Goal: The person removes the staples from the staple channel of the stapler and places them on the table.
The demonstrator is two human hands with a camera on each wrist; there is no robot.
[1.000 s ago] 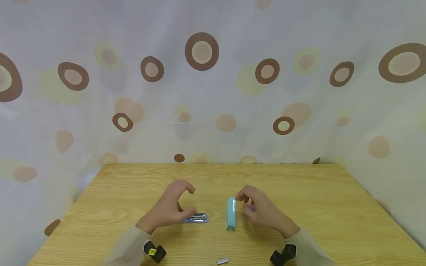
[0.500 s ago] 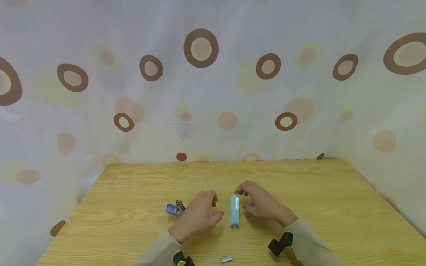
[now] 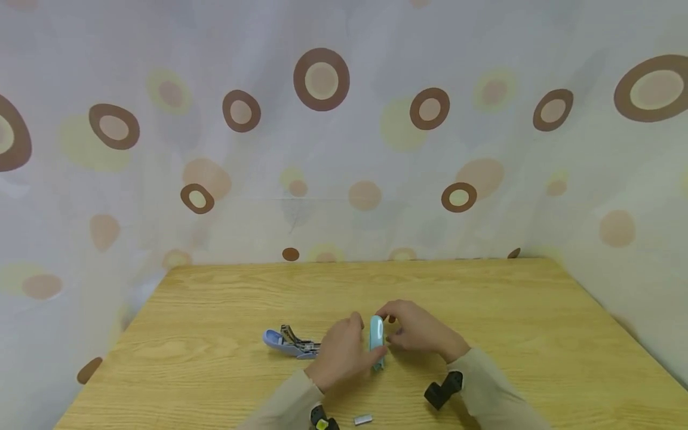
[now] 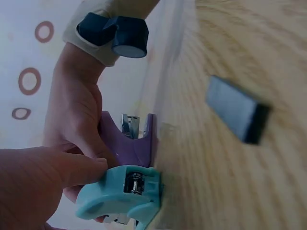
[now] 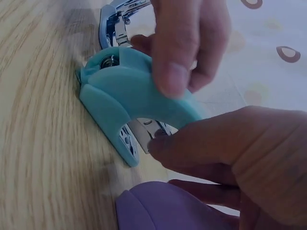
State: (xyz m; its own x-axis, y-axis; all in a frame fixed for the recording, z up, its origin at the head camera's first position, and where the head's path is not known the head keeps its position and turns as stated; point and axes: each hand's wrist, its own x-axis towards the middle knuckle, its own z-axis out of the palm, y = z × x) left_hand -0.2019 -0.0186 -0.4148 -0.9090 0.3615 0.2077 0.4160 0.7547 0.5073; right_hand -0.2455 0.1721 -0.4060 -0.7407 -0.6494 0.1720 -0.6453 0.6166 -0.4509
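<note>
A teal stapler [image 3: 376, 334] stands on the table between both hands. My left hand [image 3: 341, 352] has its thumb across the stapler's near part, fingers on its left side; in the right wrist view its tips grip the teal top [image 5: 129, 79]. The right hand [image 3: 421, 331] curls at the far end, and in the right wrist view this hand [image 5: 249, 148] holds the front, a fingertip by the metal magazine. Beside them is a purple stapler [image 4: 127, 146], hidden behind the right hand in the head view.
A blue stapler [image 3: 275, 340] lies opened out left of the left hand, its metal parts raised. A small silver staple strip [image 3: 362, 420] lies near the front of the wooden table [image 3: 215, 310]. Patterned cloth [image 3: 365, 143] hangs behind and at the sides.
My left hand has moved right, from the blue stapler to the teal one, and has taken hold of it. The right hand has shifted slightly left onto the teal stapler's end.
</note>
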